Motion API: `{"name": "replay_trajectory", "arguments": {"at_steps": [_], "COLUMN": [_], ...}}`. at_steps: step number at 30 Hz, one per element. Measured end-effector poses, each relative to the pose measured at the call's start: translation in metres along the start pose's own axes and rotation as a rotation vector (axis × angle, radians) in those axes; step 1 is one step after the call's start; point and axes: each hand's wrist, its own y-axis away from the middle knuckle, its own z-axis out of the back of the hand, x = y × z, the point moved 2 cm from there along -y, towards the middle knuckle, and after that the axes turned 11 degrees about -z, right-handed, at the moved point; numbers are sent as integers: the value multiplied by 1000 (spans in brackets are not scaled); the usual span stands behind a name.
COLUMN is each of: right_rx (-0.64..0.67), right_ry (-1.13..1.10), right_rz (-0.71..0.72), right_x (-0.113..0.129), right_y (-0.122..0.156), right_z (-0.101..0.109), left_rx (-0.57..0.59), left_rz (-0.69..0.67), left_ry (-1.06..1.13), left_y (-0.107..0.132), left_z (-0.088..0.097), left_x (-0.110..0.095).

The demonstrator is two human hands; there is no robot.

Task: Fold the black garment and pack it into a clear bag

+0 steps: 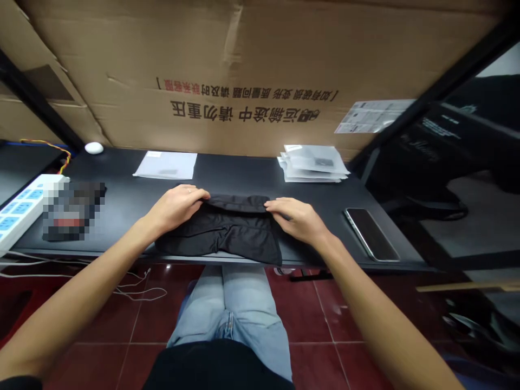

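A pair of black shorts lies at the front of the dark desk, its two legs toward me and hanging slightly over the edge. My left hand pinches the left end of the waistband, and my right hand pinches the right end. Between the hands the waistband is stretched out and a little raised, with a dark gap below it. The fingertips are partly hidden by the cloth.
Behind stands a large cardboard sheet. On the desk are a white packet, a stack of frosted packets, a phone, a white power strip, a blurred dark object and a small white oval thing.
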Motion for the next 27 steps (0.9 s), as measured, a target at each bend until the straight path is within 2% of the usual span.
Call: {"name": "replay_trajectory", "arguments": {"at_steps": [3, 8, 12, 14, 18, 22, 27], "right_rx": [48, 54, 33, 87, 273, 357, 381], "right_ry": [48, 58, 51, 72, 160, 204, 203], "right_rz": [71, 68, 79, 71, 27, -39, -45], "right_x": [0, 2, 16, 26, 39, 36, 31], "right_y": [15, 25, 19, 13, 5, 7, 10], "right_z": [-5, -3, 6, 6, -8, -23, -22], "left_rx": [48, 218, 161, 129, 206, 286, 308], "left_rz": [-47, -132, -133, -126, -81, -20, -17], "left_ry": [-15, 27, 53, 54, 6, -23, -14], "left_y": [11, 21, 14, 8, 6, 18, 25], "left_z": [-3, -1, 11, 11, -7, -26, -25], "left_x": [-7, -12, -19, -24, -26, -19, -14]}}
